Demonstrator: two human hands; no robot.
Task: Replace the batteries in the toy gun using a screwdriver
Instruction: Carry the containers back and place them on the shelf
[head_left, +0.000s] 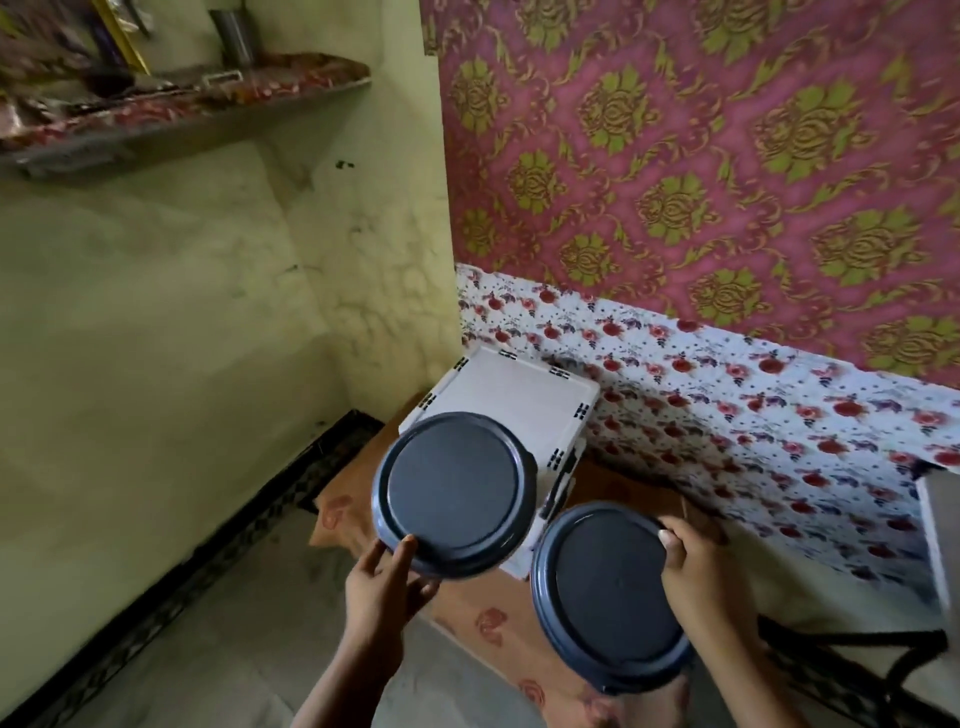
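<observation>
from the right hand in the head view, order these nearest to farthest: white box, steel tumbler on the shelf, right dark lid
1. Right dark lid: gripped at its rim by the right hand.
2. White box: up and to the left, behind the lids.
3. Steel tumbler: far upper left, on the wall shelf.

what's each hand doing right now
Left hand: grips the rim of a round dark blue-grey plastic lid.
Right hand: grips a second, matching lid.

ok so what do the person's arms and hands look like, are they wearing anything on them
Both forearms are bare as far as the picture shows: no sleeves, gloves, watch or bangles in view. The left hand and right hand show no rings on the visible fingers. A short, pale nail shows on the right thumb. Slight motion blur hides finer detail.
</observation>
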